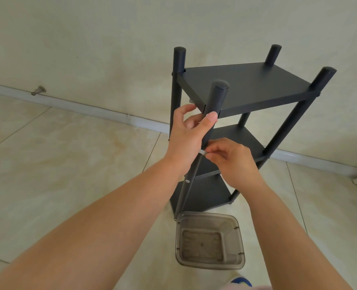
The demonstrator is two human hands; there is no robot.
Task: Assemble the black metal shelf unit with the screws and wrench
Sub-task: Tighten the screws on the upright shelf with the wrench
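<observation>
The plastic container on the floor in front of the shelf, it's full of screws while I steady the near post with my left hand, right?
Not quite. The head view shows the plastic container looking empty; no screws are visible in it. The rest holds: it sits on the floor in front of the shelf, and your left hand grips the near post.

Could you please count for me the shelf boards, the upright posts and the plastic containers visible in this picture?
Shelf boards: 3, namely top, middle and bottom
Upright posts: 4, at near, left, far and right corners
Plastic containers: 1, a clear tub on the floor
Total: 8
</observation>
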